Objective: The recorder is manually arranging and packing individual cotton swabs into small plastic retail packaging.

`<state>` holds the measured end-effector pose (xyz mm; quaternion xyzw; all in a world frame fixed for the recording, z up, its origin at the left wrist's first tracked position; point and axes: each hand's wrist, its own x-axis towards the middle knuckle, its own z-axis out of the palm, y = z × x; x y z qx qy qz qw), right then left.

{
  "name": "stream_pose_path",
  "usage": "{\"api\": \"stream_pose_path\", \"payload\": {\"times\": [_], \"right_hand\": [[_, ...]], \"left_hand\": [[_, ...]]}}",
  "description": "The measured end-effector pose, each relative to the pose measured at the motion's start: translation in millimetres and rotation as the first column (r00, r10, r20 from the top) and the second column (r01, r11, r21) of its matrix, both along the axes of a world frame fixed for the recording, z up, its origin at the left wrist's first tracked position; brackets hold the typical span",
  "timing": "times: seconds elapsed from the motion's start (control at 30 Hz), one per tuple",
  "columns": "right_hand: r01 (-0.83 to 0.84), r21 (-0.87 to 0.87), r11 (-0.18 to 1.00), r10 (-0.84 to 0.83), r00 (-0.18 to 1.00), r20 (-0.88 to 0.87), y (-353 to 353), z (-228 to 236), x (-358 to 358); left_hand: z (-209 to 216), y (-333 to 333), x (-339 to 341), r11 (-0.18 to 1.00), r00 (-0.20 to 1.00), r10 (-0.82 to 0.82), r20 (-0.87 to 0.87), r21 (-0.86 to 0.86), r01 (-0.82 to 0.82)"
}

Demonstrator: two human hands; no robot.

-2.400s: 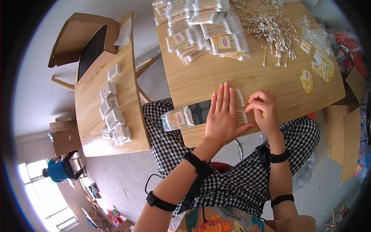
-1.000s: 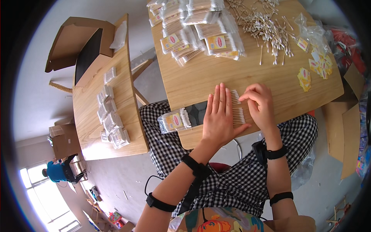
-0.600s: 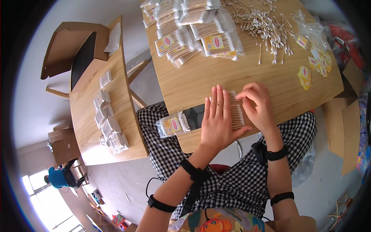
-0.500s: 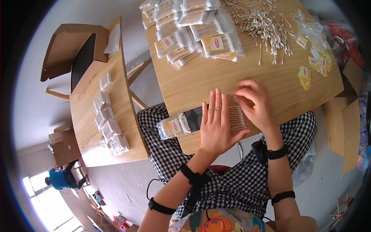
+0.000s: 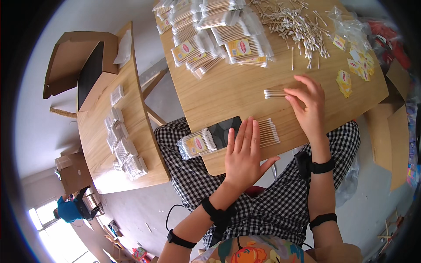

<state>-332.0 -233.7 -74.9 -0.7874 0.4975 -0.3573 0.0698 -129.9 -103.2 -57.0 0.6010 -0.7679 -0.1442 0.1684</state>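
Observation:
My left hand (image 5: 242, 151) lies flat with its fingers stretched over a row of cotton swabs (image 5: 268, 133) near the table's front edge; the swab tips show to its right. Under and left of those fingers is a dark grey flat piece (image 5: 224, 131). Its left end meets a clear packet of cotton swabs (image 5: 196, 143) with a yellow label, open toward the dark piece. Farther back, my right hand (image 5: 308, 103) pinches a small bunch of cotton swabs (image 5: 274, 94) between thumb and fingers, white tips pointing left, just above the table.
Filled swab packets (image 5: 219, 35) are stacked at the back left of the table (image 5: 210, 96). Loose swabs (image 5: 302, 35) lie heaped at the back, with yellow label cards (image 5: 344, 83) to the right. Another table (image 5: 96, 140) at left carries packets and an open cardboard box (image 5: 105, 65).
My right hand has moved away from the row, back and to the right, with a small bunch of swabs now in its fingers. My left hand has stayed nearly in place.

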Motion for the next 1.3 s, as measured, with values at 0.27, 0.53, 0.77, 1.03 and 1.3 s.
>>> {"api": "stream_pose_path", "payload": {"times": [0.27, 0.53, 0.77, 1.03, 1.3], "right_hand": [[-0.054, 0.179, 0.982, 0.067, 0.996, -0.065, 47, 16, 70], [-0.069, 0.2, 0.977, 0.126, 0.95, -0.285, 48, -3, 105], [-0.146, 0.11, 0.983, 0.171, 0.946, -0.275, 39, -8, 143], [-0.24, 0.12, 0.963, 0.262, 0.934, -0.241, 38, -6, 144], [-0.241, 0.127, 0.962, 0.264, 0.939, -0.22, 37, -10, 143]], "left_hand": [[5, -1, 9, 0.929, 0.333, 0.318, -0.888, 0.221, -0.296], [1, -4, 7, 0.885, 0.073, 0.33, -0.941, 0.281, -0.372], [-6, -28, 14, 0.87, 0.017, 0.295, -0.955, 0.261, -0.419], [-9, -27, 13, 0.876, -0.048, 0.269, -0.962, 0.265, -0.402], [-10, -29, 13, 0.89, -0.154, 0.254, -0.955, 0.293, -0.35]]}}
